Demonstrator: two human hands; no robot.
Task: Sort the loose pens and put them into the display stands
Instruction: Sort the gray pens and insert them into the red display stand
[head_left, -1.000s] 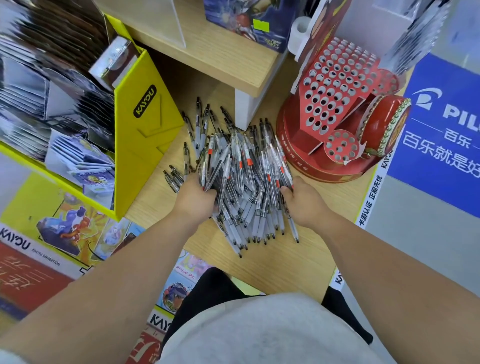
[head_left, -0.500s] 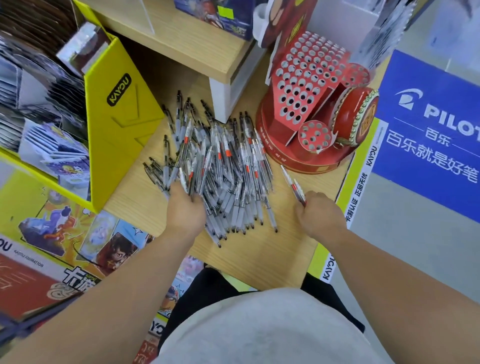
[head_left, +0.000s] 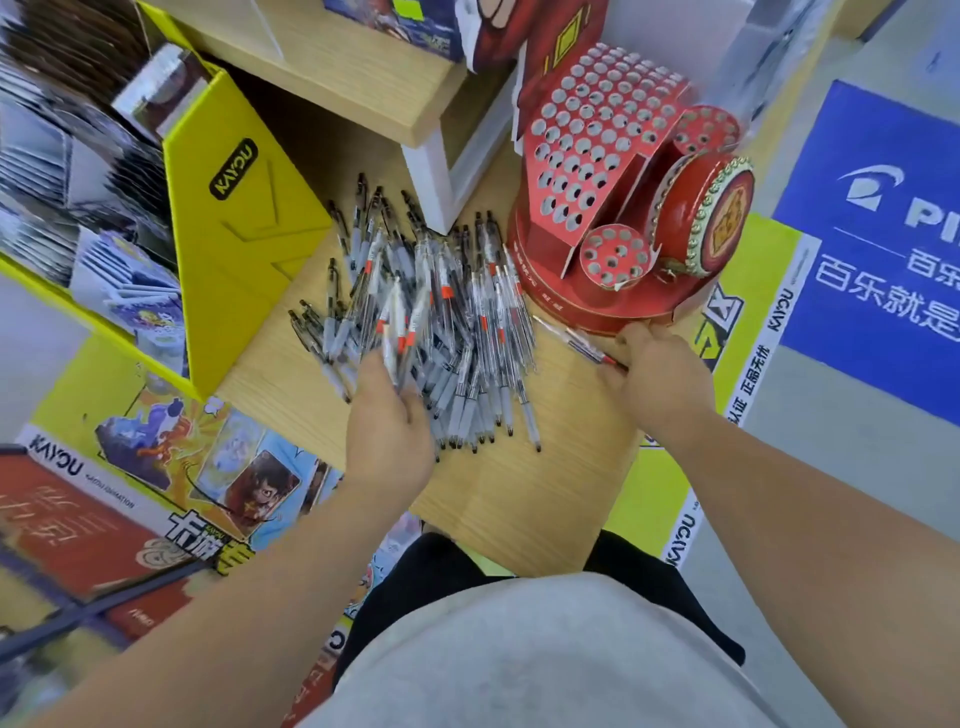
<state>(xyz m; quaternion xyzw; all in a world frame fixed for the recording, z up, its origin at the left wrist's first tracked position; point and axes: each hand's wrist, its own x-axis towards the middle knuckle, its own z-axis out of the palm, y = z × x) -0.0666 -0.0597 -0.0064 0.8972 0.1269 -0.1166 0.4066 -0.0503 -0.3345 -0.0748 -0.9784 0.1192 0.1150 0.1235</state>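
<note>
A heap of clear pens (head_left: 457, 322) with orange and black bands lies on the wooden shelf (head_left: 519, 499). My left hand (head_left: 387, 431) sits at the heap's near left side and grips a few pens that stick up from its fingers. My right hand (head_left: 657, 379) is to the right of the heap, beside the base of the red display stand (head_left: 613, 171), and pinches two or three pens (head_left: 582, 340) that point back toward the heap. The stand's many round holes look empty.
A yellow KAYOU card box (head_left: 234, 249) stands left of the heap. A raised wooden shelf on a white support (head_left: 441, 176) overhangs behind the pens. Blue Pilot signage (head_left: 872, 249) lies to the right. The shelf's front edge is near my body.
My right hand has left the heap and moved right toward the stand's base with a few pens. My left hand has lifted some pens from the heap's left side.
</note>
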